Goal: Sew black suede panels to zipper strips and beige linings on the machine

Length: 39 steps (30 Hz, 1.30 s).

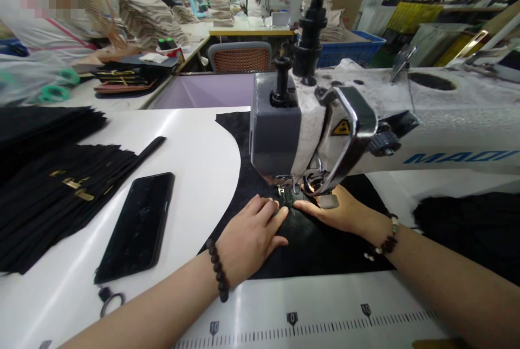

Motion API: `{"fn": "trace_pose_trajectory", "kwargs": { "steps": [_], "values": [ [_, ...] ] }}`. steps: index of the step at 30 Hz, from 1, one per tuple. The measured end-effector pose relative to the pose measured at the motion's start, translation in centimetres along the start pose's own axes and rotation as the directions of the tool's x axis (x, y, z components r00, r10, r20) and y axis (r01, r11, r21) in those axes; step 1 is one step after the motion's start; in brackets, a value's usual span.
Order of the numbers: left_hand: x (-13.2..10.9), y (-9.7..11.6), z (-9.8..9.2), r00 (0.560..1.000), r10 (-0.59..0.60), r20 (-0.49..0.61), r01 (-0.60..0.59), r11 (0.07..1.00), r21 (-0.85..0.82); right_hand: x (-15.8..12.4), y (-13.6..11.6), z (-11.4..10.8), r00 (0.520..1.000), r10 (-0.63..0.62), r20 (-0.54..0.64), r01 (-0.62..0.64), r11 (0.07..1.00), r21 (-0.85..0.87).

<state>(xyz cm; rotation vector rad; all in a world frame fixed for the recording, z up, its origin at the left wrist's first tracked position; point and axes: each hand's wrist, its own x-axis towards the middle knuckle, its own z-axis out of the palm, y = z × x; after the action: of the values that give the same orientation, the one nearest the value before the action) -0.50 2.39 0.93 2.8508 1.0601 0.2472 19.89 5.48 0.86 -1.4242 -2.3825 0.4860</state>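
A piece of black fabric (312, 251) lies flat on the white table under the presser foot (290, 189) of a grey and white sewing machine (345, 127). My left hand (252, 232) rests palm down on the fabric just left of the foot, fingers together and stretched out. My right hand (339, 211) lies flat on the fabric just right of the foot, its fingertips pointing at the needle. Both wrists wear bead bracelets. Neither hand grips anything.
A black phone (138, 227) with a ring strap lies left of my left arm. Stacks of black pieces with gold hardware (60, 192) fill the far left. More black fabric (467, 230) sits at the right. A ruler strip (292, 324) runs along the table's front edge. Another person sits at the back left.
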Motion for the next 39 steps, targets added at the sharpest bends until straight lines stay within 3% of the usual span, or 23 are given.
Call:
{"fn": "trace_pose_trajectory", "kwargs": {
  "steps": [17, 26, 33, 39],
  "values": [
    [0.7, -0.7, 0.0, 1.000, -0.016, 0.014, 0.016, 0.999, -0.032, 0.7, 1.2, 0.1, 0.997, -0.037, 0.062, 0.042, 0.997, -0.069],
    [1.1, -1.3, 0.2, 1.000, 0.009, -0.017, -0.009, 1.000, -0.010, 1.6, 0.7, -0.9, 0.971, -0.039, 0.234, 0.085, 0.978, -0.192],
    [1.3, -1.6, 0.2, 1.000, 0.008, -0.021, -0.008, 1.000, -0.025, 1.9, 0.3, -1.6, 0.960, -0.057, 0.273, 0.121, 0.967, -0.224],
    [1.3, -1.8, 0.4, 1.000, 0.007, -0.029, -0.008, 0.999, -0.035, 2.1, 0.5, -1.3, 0.986, -0.078, 0.149, 0.104, 0.980, -0.172]
  ]
}}
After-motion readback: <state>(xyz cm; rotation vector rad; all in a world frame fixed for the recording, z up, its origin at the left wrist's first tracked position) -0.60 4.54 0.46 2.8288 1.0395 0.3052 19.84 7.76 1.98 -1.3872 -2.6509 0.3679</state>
